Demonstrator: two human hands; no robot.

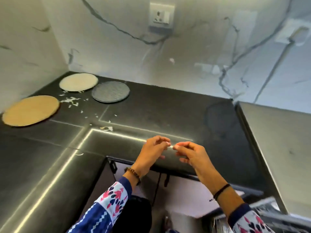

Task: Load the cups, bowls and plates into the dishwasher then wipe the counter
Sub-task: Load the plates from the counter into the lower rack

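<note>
My left hand and my right hand hover side by side over the front edge of the black counter. Their fingertips almost meet, the fingers are loosely curled, and I see nothing held in either hand. White crumbs and scraps lie scattered on the counter at the back left, with a few more scraps near the middle. A dishwasher rack shows blurred at the bottom right, below the counter. No cups, bowls or plates are in view.
Three round mats lie in the back left corner: a tan mat, a cream mat and a grey mat. A marble wall with a socket stands behind. A steel surface adjoins the counter's right side.
</note>
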